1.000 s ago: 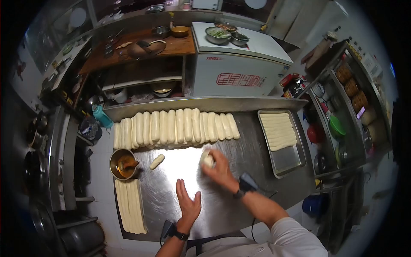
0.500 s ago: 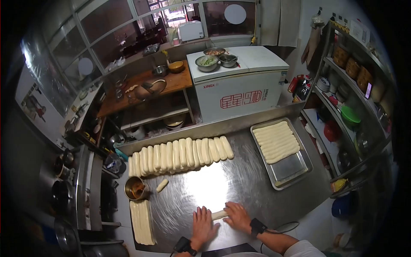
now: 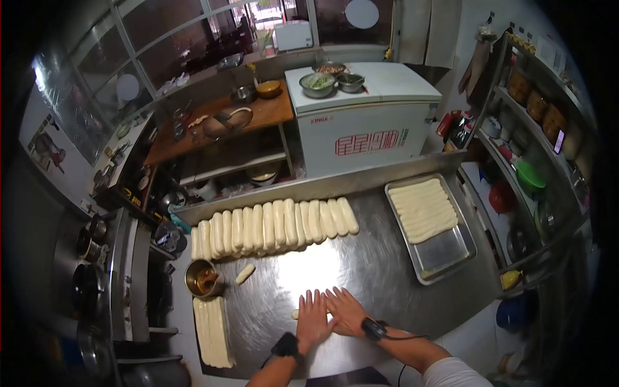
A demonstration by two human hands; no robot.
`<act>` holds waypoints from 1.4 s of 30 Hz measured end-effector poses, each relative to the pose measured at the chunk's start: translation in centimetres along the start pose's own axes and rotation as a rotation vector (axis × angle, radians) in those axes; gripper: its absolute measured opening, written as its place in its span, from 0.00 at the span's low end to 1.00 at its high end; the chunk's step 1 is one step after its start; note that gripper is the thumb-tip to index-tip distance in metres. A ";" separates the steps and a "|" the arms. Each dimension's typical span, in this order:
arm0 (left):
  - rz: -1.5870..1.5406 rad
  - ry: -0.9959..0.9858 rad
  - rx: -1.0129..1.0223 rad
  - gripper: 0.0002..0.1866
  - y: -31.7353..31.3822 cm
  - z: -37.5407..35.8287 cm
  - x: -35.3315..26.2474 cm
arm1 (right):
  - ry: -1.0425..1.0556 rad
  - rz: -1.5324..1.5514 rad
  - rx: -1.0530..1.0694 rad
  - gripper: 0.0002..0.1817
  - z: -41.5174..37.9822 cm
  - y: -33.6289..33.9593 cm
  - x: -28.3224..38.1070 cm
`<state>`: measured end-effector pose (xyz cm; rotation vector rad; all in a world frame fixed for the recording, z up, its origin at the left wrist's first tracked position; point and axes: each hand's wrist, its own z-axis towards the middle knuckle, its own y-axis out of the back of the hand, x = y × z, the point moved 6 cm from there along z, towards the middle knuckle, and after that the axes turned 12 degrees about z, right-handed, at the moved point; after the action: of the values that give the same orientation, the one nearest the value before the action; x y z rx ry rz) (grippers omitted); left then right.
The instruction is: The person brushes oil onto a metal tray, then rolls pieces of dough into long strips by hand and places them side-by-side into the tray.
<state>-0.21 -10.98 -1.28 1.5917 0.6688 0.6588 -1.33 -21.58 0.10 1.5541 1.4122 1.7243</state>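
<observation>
My left hand [image 3: 313,317] lies flat on a dough roll [image 3: 295,315], with its fingers stretched forward. Only the roll's left tip and a bit between the hands show; the rest is covered. Close against it, my right hand [image 3: 347,312] is also flat and open, fingers pointing up and left over the same roll. Farther off, a long row of dough sticks [image 3: 277,222] is stacked along the back of the steel table [image 3: 380,277]. One short dough piece [image 3: 245,274] sits alone beside a metal pot [image 3: 201,284] holding brown liquid.
Flat dough strips [image 3: 213,335] lie at the table's left edge. On the right stands a metal tray [image 3: 445,258] partly filled with dough strips. A raised metal ledge [image 3: 322,187] runs along the back, before a white freezer [image 3: 367,135]. Shelves [image 3: 516,148] stand at right.
My hands have come together over the dough roll, the right one moving left and both a little forward. Most of the roll, seen between them before, is now covered. The view shifted slightly.
</observation>
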 end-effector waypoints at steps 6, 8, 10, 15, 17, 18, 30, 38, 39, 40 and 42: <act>-0.174 0.089 -0.001 0.48 -1.0 -5.4 -1.3 | -0.083 0.037 -0.138 0.52 -4.9 -4.1 1.1; -0.076 0.194 -0.130 0.43 0.9 0.4 2.6 | -0.129 -0.058 -0.195 0.50 0.2 0.3 -0.4; 0.032 0.292 -0.144 0.40 0.9 4.7 6.2 | -0.175 -0.043 -0.260 0.53 3.6 2.3 -2.5; -0.161 0.084 -0.007 0.40 1.1 -4.9 3.2 | -0.102 0.015 -0.055 0.54 -5.9 -2.1 0.7; -0.220 0.084 0.025 0.40 1.1 -8.6 1.5 | -0.112 0.054 -0.021 0.53 -7.7 -3.5 1.2; -0.194 0.112 0.035 0.40 0.9 -7.8 2.2 | -0.111 0.051 -0.067 0.53 -6.4 -3.4 0.2; -0.179 0.135 0.072 0.42 -0.3 -8.0 4.7 | -0.209 0.083 0.104 0.49 -7.5 -2.5 0.2; -0.103 0.344 -0.098 0.43 0.3 3.7 13.1 | -0.207 -0.003 -0.245 0.51 2.8 3.2 -5.2; -0.133 0.322 -0.081 0.43 0.9 3.6 12.4 | -0.204 -0.010 -0.253 0.51 2.6 3.9 -4.4; -0.186 0.256 -0.108 0.43 0.8 3.0 10.5 | -0.148 0.041 -0.177 0.51 1.8 3.7 -2.4; -0.300 0.119 -0.096 0.44 1.0 2.2 5.3 | -0.059 0.127 -0.041 0.49 1.1 1.7 0.9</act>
<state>5.05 -8.61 -0.35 1.3363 0.9293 0.5564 -0.03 -21.07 1.82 1.6907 1.2669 1.7526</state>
